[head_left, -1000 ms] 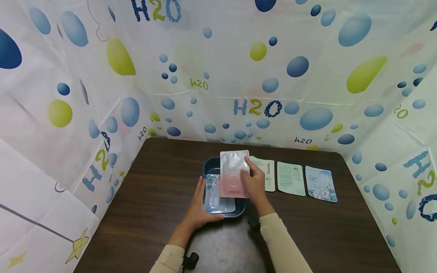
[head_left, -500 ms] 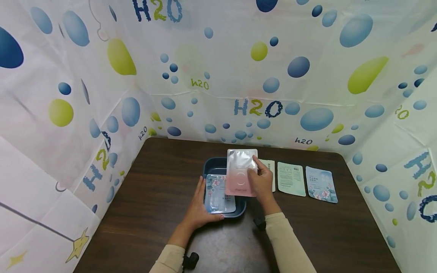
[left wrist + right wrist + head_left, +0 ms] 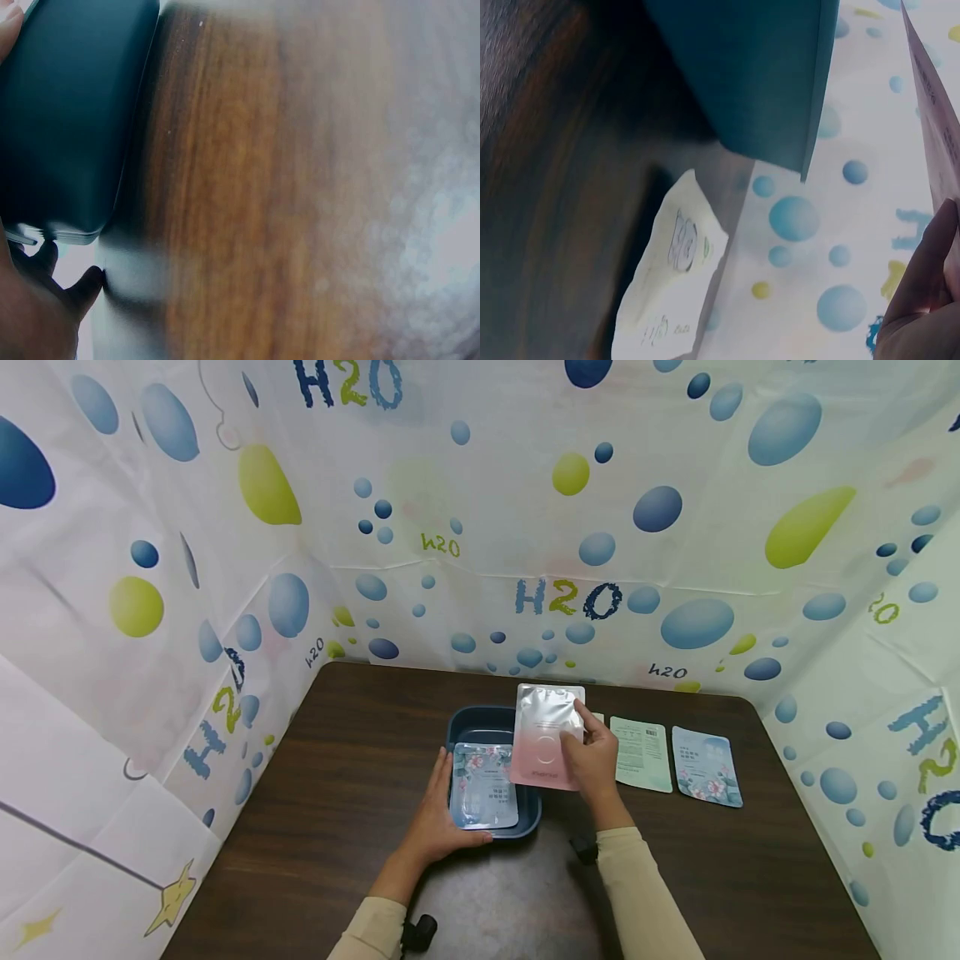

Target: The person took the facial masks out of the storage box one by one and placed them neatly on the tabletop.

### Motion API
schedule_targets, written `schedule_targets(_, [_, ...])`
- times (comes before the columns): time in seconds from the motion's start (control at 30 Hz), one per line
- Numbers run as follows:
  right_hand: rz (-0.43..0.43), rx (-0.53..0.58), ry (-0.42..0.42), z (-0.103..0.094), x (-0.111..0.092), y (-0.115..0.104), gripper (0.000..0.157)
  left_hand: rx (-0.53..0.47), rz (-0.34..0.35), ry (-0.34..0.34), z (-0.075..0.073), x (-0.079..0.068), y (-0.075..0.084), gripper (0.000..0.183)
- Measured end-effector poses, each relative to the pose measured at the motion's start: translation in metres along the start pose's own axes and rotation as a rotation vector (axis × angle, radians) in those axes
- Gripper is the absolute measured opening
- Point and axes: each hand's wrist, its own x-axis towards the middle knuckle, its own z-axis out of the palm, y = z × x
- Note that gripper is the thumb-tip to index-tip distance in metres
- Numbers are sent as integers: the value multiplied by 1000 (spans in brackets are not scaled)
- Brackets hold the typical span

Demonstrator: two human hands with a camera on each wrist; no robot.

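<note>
A blue plastic bin stands on the table with a light-blue floral sheet mask packet lying in it. My left hand rests against the bin, fingers stretched along its left wall and thumb at the front edge. In the left wrist view, the dark wall of the bin fills the upper left. Over the bin's right side, my right hand pinches a pink-and-silver sheet mask packet between thumb and fingers. That pink packet shows nearly edge-on in the right wrist view.
Right of the bin lie a green-white packet and a blue floral packet in a row. A cream packet, mostly covered in the head view, lies nearest the bin. The wooden table meets a patterned sheet behind.
My right hand has moved to the right with the pink packet, uncovering more of the bin and its floral packet while covering the cream one. My left hand stays put.
</note>
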Motion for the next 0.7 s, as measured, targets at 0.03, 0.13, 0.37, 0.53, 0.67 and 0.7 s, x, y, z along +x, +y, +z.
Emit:
schedule_targets(0.03, [-1, -6, 10, -2, 0, 0, 56, -2, -3, -1, 0, 0, 0, 149])
schedule_targets(0.13, [6, -22, 25, -8, 1, -1, 55, -2, -8, -4, 0, 0, 0, 149])
schedule_targets(0.37, [33, -31, 57, -24, 5, 1, 55, 3, 2, 3, 0, -1, 0, 149])
schedule_targets(0.53, [31, -32, 70, -33, 8, 5, 55, 3, 11, 9, 0, -1, 0, 149])
schedule_targets(0.67, [47, -35, 78, -39, 9, 9, 55, 0, 24, 10, 0, -1, -1, 149])
schedule_targets(0.7, [52, -40, 82, -41, 9, 10, 55, -3, 26, 10, 0, -1, -1, 149])
